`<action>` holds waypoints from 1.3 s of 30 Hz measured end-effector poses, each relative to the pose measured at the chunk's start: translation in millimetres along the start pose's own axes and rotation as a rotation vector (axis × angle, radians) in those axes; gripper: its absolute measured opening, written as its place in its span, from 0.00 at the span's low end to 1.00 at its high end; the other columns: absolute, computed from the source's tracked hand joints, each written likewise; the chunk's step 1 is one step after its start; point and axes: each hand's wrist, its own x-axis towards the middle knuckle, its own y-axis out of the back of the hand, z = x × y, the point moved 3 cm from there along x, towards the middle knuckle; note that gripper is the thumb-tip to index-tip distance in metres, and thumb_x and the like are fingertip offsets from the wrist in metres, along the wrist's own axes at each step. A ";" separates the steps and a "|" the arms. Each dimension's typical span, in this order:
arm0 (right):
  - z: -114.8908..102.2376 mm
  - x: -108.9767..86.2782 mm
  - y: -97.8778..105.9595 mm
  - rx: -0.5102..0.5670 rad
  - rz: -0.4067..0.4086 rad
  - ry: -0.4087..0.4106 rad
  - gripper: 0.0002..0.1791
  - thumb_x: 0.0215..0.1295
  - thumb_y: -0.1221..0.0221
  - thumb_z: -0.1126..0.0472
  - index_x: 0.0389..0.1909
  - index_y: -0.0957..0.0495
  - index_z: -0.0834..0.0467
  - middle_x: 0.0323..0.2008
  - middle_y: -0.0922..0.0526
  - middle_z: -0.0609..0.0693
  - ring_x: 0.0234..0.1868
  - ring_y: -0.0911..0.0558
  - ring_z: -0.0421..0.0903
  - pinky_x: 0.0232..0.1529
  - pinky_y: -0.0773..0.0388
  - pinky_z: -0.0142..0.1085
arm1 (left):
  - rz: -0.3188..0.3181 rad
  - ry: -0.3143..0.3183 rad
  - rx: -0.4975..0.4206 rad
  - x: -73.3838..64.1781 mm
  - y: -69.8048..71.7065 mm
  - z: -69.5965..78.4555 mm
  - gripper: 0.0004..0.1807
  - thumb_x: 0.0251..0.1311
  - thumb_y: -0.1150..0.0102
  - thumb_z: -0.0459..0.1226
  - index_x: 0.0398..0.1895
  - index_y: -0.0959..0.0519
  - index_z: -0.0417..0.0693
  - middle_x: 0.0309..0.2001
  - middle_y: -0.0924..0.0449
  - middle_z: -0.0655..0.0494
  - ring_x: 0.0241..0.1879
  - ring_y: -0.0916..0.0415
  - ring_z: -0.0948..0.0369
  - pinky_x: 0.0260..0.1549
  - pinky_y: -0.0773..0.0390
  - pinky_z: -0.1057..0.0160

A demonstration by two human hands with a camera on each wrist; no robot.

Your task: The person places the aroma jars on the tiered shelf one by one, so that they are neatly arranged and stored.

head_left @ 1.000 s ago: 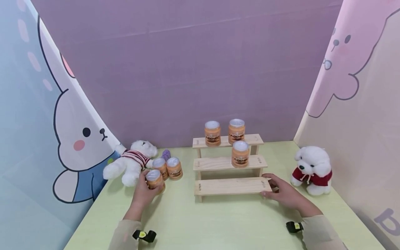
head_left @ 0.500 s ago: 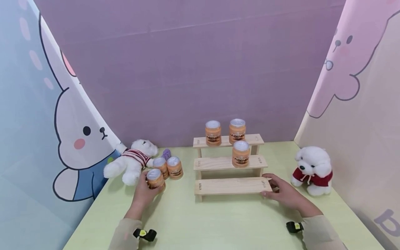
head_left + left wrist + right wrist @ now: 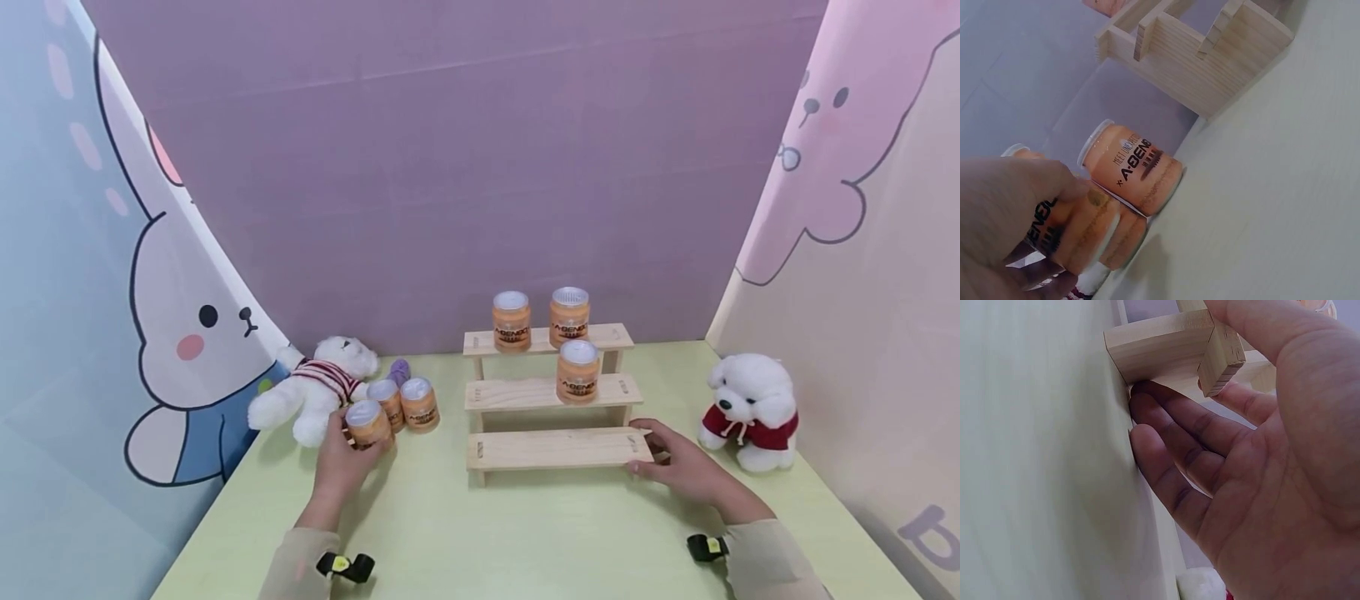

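Behind the pale green table (image 3: pixel 555 533) rises a purple backdrop (image 3: pixel 465 183), flanked by cartoon-printed panels (image 3: pixel 877 350) (a rabbit (image 3: pixel 198 312) at left).

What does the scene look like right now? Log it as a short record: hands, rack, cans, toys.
Left hand: grips an orange can; whether it is off the table is unclear
Right hand: holds the right end of the bottom shelf
Rack: wooden, three-stepped
Cans on top step: left can, right can
Can on middle step: one upright can, right of centre
Cans on table: two, one beside the other
Toys: striped-top plush lying at left, red-clad plush sitting at right
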 end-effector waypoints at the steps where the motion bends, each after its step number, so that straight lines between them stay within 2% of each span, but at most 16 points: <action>1: -0.4 -0.2 -0.2 0.003 0.001 0.000 0.40 0.68 0.29 0.53 0.76 0.37 0.55 0.56 0.17 0.59 0.48 0.17 0.52 0.42 0.19 0.44 | 0.015 -0.011 -0.006 -0.3 0.6 2.0 0.47 0.53 0.21 0.33 0.73 0.39 0.40 0.60 0.26 0.36 0.57 0.25 0.43 0.53 0.20 0.48; 6: -1.2 -0.5 0.0 0.005 -0.001 0.008 0.40 0.68 0.29 0.53 0.76 0.37 0.56 0.56 0.17 0.59 0.48 0.17 0.52 0.42 0.19 0.44 | 0.078 -0.061 -0.056 -1.0 1.7 10.3 0.46 0.51 0.17 0.36 0.71 0.35 0.42 0.56 0.23 0.43 0.52 0.26 0.52 0.46 0.20 0.60; 13: 0.7 0.3 1.1 -0.019 0.005 0.010 0.41 0.68 0.29 0.51 0.76 0.37 0.56 0.56 0.17 0.59 0.48 0.16 0.51 0.43 0.19 0.44 | 0.117 -0.132 -0.137 -1.1 3.0 28.1 0.44 0.51 0.17 0.36 0.69 0.33 0.42 0.55 0.23 0.48 0.50 0.26 0.56 0.46 0.19 0.58; 17: 2.8 1.5 0.4 -0.025 -0.001 0.014 0.40 0.68 0.30 0.50 0.76 0.37 0.55 0.56 0.17 0.59 0.48 0.16 0.52 0.42 0.18 0.43 | 0.112 -0.161 -0.142 -0.8 2.7 41.4 0.44 0.51 0.17 0.36 0.69 0.33 0.43 0.54 0.22 0.49 0.49 0.25 0.55 0.45 0.19 0.61; 20: 3.7 1.8 0.2 -0.023 -0.002 0.010 0.40 0.68 0.30 0.49 0.76 0.37 0.54 0.55 0.17 0.58 0.48 0.16 0.52 0.41 0.18 0.42 | 0.105 -0.180 -0.154 -0.2 0.2 51.3 0.44 0.50 0.16 0.35 0.69 0.32 0.43 0.54 0.21 0.49 0.49 0.24 0.54 0.44 0.18 0.60; 28: -1.8 -1.5 0.8 -0.039 0.012 0.022 0.42 0.67 0.29 0.52 0.76 0.37 0.58 0.56 0.17 0.59 0.48 0.17 0.51 0.44 0.18 0.42 | 0.078 -0.204 -0.151 4.8 -8.3 69.0 0.46 0.48 0.15 0.37 0.69 0.32 0.46 0.53 0.22 0.49 0.49 0.26 0.56 0.43 0.21 0.62; 35: -2.3 -2.2 2.0 -0.032 0.019 0.029 0.42 0.67 0.29 0.53 0.76 0.37 0.58 0.55 0.17 0.58 0.48 0.17 0.52 0.43 0.19 0.41 | 0.057 -0.218 -0.162 8.7 -21.7 87.3 0.47 0.47 0.14 0.37 0.69 0.31 0.44 0.52 0.22 0.48 0.48 0.25 0.55 0.40 0.20 0.66; 39: -0.9 -1.2 0.7 -0.019 0.010 0.036 0.41 0.68 0.29 0.53 0.76 0.37 0.57 0.55 0.17 0.58 0.48 0.17 0.52 0.43 0.19 0.40 | 0.040 -0.219 -0.168 8.9 -30.7 96.7 0.46 0.47 0.13 0.41 0.68 0.31 0.46 0.51 0.22 0.50 0.47 0.25 0.56 0.39 0.20 0.62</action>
